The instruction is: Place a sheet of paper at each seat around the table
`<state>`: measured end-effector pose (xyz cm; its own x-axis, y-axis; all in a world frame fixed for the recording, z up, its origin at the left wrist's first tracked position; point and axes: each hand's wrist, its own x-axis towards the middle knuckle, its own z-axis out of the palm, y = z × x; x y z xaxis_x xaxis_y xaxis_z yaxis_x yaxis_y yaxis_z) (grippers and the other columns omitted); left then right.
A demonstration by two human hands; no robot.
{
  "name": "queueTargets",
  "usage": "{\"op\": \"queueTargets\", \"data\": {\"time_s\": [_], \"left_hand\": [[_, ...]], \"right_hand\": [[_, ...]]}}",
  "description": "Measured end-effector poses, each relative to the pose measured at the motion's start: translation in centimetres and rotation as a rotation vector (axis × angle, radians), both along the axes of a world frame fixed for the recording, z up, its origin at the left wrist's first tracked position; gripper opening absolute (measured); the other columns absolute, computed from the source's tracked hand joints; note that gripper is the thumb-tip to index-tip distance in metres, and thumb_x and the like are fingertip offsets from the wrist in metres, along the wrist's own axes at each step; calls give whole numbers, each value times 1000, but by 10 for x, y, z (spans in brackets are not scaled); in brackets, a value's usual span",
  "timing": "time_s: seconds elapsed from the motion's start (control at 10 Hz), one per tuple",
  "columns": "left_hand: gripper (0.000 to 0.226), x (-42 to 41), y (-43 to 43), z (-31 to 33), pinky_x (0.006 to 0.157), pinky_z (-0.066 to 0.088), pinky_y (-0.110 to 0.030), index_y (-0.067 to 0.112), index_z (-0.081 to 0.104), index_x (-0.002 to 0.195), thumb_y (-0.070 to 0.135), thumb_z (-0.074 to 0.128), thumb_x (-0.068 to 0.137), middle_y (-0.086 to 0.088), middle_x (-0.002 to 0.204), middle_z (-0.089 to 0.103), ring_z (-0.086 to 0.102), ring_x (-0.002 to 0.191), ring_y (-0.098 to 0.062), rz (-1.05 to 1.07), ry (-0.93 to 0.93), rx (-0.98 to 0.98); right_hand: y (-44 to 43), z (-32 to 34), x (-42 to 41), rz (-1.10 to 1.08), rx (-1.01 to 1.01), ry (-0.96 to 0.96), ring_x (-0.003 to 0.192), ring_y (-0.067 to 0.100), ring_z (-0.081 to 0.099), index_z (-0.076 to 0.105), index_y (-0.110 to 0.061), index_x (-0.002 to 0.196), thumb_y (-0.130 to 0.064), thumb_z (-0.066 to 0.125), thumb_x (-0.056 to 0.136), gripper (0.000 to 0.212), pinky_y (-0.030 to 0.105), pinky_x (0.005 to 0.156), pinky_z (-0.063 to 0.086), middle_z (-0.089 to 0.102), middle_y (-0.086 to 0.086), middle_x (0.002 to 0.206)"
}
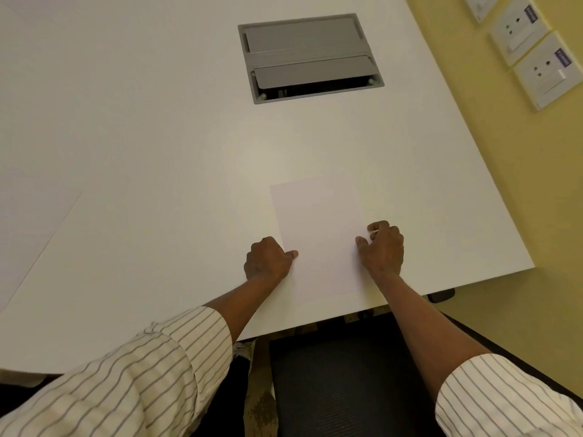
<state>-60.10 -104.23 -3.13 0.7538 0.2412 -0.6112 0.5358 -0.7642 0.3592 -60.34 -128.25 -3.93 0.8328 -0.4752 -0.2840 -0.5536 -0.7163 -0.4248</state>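
A white sheet of paper (318,228) lies flat on the white table (157,137), close to its near edge and above a dark chair seat (340,380). My left hand (268,260) pinches the sheet's left edge, thumb on top. At the sheet's right edge, my right hand (383,247) grips it with curled fingers. A second white sheet (28,234) lies flat at the far left of the table, partly cut off by the frame.
A grey cable box (310,56) with flip lids is set into the tabletop, farther back. A yellow wall (520,184) with several power sockets (545,74) runs along the table's right side. A dark chair armrest (441,294) pokes out under the table edge.
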Motion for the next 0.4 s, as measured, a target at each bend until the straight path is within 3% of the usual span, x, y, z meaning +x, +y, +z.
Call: {"op": "queueTargets", "data": {"time_s": [0.2,0.4], "left_hand": [[54,-1,7,2,91,61,-45,7,73,105,59,75,90,-12,103,78,75,99,-34,-20,16,-47],[45,-14,31,22,97,60,-46,10,71,112,51,73,94,-9,112,76,73,107,-33,-36,80,-68]], "right_hand": [[5,14,-8,-54,35,-30,123,35,59,62,-9,128,-21,73,97,36,46,100,51,65,16,127],[31,43,-34,-35,1,-69,126,32,55,58,-13,134,-17,72,98,38,42,97,51,61,12,131]]}}
